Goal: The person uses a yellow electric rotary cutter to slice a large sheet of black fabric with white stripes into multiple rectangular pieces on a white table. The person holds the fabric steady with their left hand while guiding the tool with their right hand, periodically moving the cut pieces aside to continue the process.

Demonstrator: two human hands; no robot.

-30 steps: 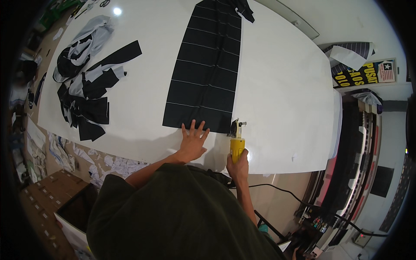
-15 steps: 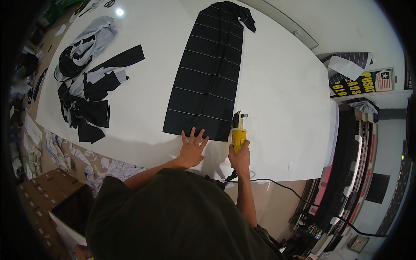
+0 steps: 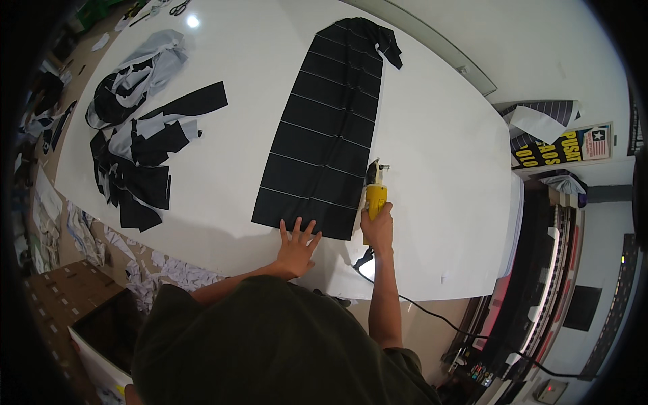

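Note:
A long black cloth point(image 3: 314, 145) with thin pale crosswise lines lies on the white table, its far end bunched and folded over. My left hand point(image 3: 295, 253) is open, fingers spread, with the fingertips resting on the cloth's near edge. In my right hand point(image 3: 379, 229) is a yellow electric fabric cutter point(image 3: 376, 197), the fingers wrapped round its body. The cutter's head is at the cloth's right edge, a short way up from the near corner. Whether its blade touches the cloth cannot be made out. A black cord runs from its rear end toward the lower right.
Black and grey cloth scraps point(image 3: 138, 145) lie heaped on the table's left side. Scissors point(image 3: 179, 7) rest at the far left. Paper scraps point(image 3: 185, 271) and a cardboard box point(image 3: 74, 297) are on the floor at left. A long machine point(image 3: 540, 270) stands at right, crossed by the power cord point(image 3: 445, 327).
The cutter in my right hand has moved forward along the cloth's right edge. My left hand stays at the near edge. The whole view has shifted slightly.

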